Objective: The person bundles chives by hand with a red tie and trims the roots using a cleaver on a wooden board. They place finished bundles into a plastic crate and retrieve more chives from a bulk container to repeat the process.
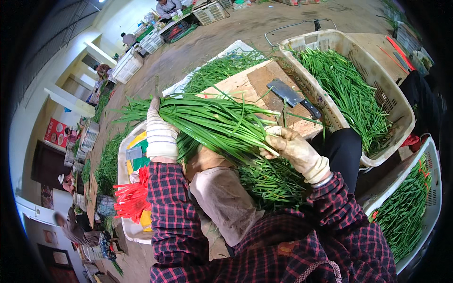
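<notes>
A thick bunch of garlic chives (212,118) lies crosswise in front of me, leaf tips to the left and pale stalk ends to the right. My gloved left hand (162,129) is closed around the leafy part. At the stalk ends, the fingers of my gloved right hand (298,152) pinch the chives. Just beyond the bunch, a cleaver (285,93) with a black handle rests on a wooden board (264,80). More loose chives (278,181) lie below the bunch, near my lap.
Large white crates of chives stand at the right (406,113) and lower right (436,174). A white basin (125,226) with red strips (132,195) sits at left. Loose chives (226,68) cover a white sheet behind the board. Other people work beside crates in the background.
</notes>
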The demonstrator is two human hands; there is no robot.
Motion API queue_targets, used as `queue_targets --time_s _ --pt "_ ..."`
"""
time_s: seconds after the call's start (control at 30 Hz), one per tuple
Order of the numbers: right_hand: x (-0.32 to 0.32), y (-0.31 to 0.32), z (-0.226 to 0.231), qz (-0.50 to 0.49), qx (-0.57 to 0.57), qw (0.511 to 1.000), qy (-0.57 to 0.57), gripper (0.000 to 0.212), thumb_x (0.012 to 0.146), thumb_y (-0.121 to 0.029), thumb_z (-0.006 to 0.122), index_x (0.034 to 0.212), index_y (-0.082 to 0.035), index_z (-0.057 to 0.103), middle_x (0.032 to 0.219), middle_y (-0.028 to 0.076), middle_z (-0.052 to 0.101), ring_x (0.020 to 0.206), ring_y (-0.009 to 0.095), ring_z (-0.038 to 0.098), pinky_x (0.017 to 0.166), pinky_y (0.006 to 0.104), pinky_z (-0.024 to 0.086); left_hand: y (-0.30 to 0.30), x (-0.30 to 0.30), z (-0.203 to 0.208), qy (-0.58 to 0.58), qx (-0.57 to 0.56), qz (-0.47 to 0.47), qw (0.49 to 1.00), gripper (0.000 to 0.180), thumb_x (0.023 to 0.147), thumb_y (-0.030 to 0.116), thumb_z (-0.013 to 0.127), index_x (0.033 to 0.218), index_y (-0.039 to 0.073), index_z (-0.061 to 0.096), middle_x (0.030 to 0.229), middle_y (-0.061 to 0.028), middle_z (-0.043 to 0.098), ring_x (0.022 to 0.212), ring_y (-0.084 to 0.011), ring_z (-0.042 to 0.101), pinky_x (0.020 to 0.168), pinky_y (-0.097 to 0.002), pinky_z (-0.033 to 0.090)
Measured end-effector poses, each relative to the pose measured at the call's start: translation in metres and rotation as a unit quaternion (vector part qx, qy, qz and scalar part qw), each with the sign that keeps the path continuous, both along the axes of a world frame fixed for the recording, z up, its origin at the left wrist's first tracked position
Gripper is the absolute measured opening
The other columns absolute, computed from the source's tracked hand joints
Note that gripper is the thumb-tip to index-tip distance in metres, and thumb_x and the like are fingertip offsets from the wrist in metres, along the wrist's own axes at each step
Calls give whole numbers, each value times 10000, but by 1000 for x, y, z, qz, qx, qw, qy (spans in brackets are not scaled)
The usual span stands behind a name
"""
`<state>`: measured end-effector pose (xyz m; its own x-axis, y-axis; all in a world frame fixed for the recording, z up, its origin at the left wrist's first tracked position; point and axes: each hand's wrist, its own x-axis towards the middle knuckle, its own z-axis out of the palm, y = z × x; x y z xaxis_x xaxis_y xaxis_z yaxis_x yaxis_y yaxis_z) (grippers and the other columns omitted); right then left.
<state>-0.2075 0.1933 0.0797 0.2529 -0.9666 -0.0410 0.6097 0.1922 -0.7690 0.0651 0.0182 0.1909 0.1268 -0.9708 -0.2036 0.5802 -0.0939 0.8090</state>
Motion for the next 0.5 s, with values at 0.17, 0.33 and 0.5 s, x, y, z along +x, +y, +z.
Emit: queue_targets --time_s 0.17,0.33,0.5 --pt "17 11 -3 -39 -59 991 116 169 927 -147 610 1032 -14 604 734 -31 572 638 50 469 573 209 381 -3 18 -8 4 8 -5 1000 309 917 352 591 981 50 602 928 -120 640 815 -292 618 761 -472 535" --pt "16 12 -3 -28 -34 994 96 160 917 -163 631 997 -24 620 766 -9 614 670 79 554 618 227 466 -9 30 -13 -8 46 0 999 337 922 374 571 978 43 603 922 -131 648 801 -306 621 766 -492 530" --pt "7 13 -12 18 46 998 -25 213 895 -163 658 1043 -14 621 892 31 654 756 128 641 705 275 545 -6 25 -19 16 31 -31 999 337 905 370 594 985 43 616 937 -139 662 811 -322 628 775 -502 524"
